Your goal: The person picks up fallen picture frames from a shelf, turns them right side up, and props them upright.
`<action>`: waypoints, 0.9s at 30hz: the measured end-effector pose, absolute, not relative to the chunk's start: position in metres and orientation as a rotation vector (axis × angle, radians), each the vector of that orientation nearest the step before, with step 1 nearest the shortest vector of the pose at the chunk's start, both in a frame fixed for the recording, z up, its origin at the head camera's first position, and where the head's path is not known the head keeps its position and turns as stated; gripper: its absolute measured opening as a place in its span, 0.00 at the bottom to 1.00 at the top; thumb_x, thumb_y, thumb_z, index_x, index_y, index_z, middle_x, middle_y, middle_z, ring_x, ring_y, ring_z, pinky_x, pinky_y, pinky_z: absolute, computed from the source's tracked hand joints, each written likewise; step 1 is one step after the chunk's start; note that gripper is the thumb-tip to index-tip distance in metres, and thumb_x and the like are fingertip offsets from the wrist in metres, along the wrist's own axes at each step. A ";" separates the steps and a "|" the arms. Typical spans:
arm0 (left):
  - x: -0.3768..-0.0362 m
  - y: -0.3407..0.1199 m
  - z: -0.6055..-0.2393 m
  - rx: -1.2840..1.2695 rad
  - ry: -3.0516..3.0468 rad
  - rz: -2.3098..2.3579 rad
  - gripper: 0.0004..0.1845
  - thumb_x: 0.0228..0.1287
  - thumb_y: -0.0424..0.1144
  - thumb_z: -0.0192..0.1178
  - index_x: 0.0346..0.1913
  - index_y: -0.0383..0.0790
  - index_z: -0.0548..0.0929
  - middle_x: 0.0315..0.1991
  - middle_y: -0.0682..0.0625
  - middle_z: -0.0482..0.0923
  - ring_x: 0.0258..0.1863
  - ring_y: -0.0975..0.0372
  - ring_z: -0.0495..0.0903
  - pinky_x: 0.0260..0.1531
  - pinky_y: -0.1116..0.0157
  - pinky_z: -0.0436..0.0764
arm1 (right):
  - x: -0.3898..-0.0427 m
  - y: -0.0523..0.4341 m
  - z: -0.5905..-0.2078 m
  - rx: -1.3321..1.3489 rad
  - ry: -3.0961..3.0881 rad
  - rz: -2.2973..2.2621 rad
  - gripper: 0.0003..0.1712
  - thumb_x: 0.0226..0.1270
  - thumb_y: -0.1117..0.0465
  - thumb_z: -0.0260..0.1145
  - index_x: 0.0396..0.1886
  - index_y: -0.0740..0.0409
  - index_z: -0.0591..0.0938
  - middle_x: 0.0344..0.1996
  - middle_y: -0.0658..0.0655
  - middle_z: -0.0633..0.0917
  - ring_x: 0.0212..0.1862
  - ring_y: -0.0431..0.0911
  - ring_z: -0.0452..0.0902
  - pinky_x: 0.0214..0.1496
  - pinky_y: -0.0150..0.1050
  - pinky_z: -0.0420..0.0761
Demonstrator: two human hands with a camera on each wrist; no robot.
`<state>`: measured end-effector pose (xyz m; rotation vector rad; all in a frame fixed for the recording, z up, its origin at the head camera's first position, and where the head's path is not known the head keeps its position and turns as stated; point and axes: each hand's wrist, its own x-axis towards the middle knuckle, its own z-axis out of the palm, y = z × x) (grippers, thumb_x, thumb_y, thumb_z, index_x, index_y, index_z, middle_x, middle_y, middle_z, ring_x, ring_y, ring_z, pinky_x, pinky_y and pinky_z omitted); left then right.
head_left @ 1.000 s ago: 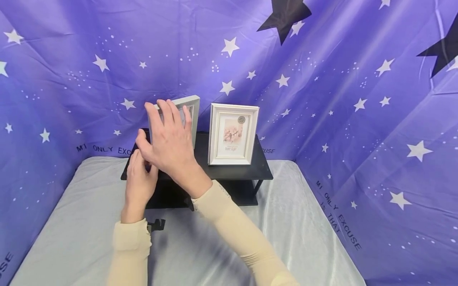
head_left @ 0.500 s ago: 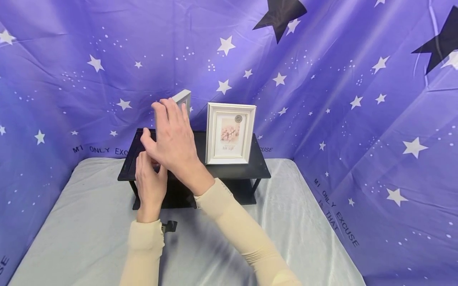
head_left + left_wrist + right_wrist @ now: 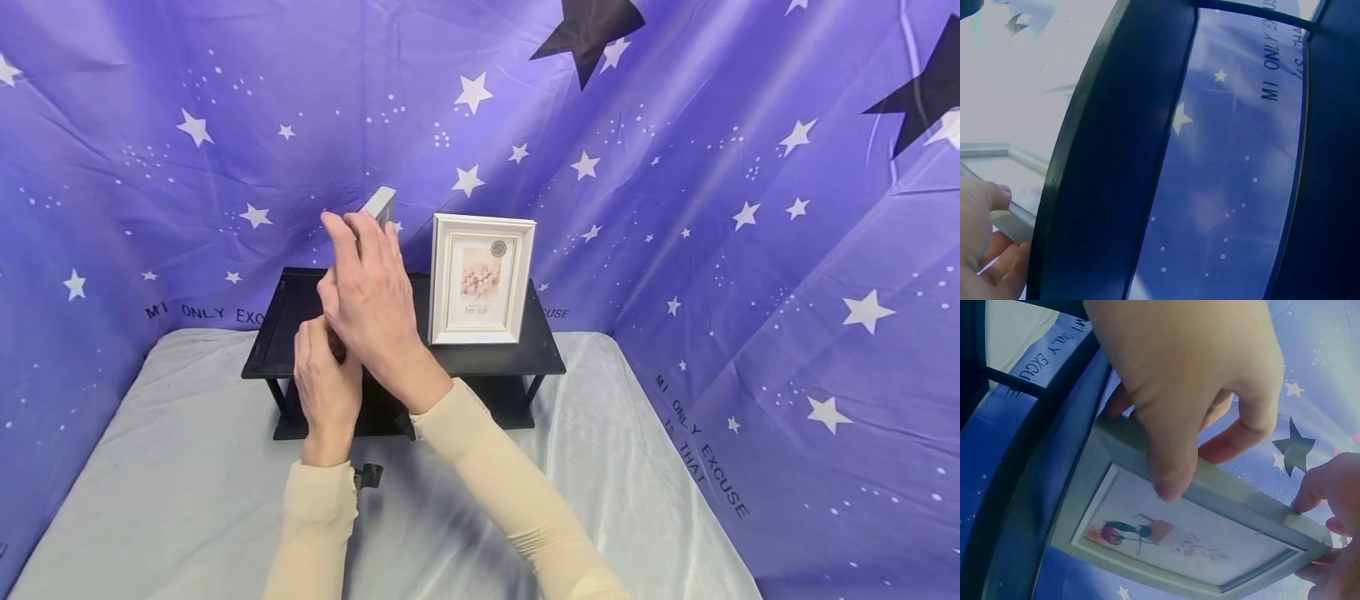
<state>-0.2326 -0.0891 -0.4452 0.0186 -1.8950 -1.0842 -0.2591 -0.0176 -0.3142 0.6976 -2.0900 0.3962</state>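
Observation:
My left hand (image 3: pixel 327 379) grips the lower part of a grey picture frame (image 3: pixel 1260 494), close over the black shelf top (image 3: pixel 288 333). The right wrist view shows its thumb over the front rim, and the left wrist view catches the frame's pale edge (image 3: pixel 1013 225) in its fingers. At the frame's upper end, my right hand (image 3: pixel 375 300) pinches the rim, as the right wrist view shows. Only the top corner shows past that hand in the head view. A flower print sits inside. To the right, a white picture frame (image 3: pixel 483 279) stands upright facing me.
The black two-level shelf rests on a pale grey cloth (image 3: pixel 187 467). Its lower board (image 3: pixel 513 408) lies beneath the top on thin posts. Purple star-printed curtains (image 3: pixel 712 250) hang close behind and along both sides.
The grey frame has turned more edge-on, its visible top corner shifting left. My left hand has moved right, toward the right hand, which has shifted slightly right.

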 end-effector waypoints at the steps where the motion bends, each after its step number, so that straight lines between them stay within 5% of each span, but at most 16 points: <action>1: -0.233 -0.088 -0.445 0.019 -1.896 -1.088 0.11 0.70 0.26 0.67 0.51 0.29 0.78 0.41 0.36 0.75 0.44 0.42 0.73 0.45 0.50 0.69 | -0.259 -0.017 -0.315 0.700 -2.086 0.401 0.33 0.70 0.66 0.60 0.75 0.55 0.74 0.66 0.58 0.78 0.74 0.52 0.73 0.86 0.53 0.61; 21: -0.236 -0.077 -0.450 0.016 -1.974 -1.068 0.17 0.65 0.25 0.68 0.54 0.29 0.77 0.44 0.35 0.76 0.47 0.38 0.76 0.49 0.42 0.74 | -0.264 -0.014 -0.326 0.716 -2.100 0.442 0.33 0.65 0.67 0.62 0.72 0.54 0.77 0.67 0.57 0.78 0.73 0.51 0.74 0.89 0.48 0.54; 27: -0.231 -0.080 -0.449 0.019 -2.025 -1.066 0.17 0.66 0.26 0.69 0.55 0.31 0.77 0.46 0.35 0.78 0.48 0.36 0.79 0.49 0.40 0.76 | -0.263 -0.013 -0.329 0.713 -2.116 0.432 0.26 0.66 0.66 0.63 0.64 0.55 0.82 0.68 0.57 0.79 0.76 0.49 0.72 0.88 0.47 0.56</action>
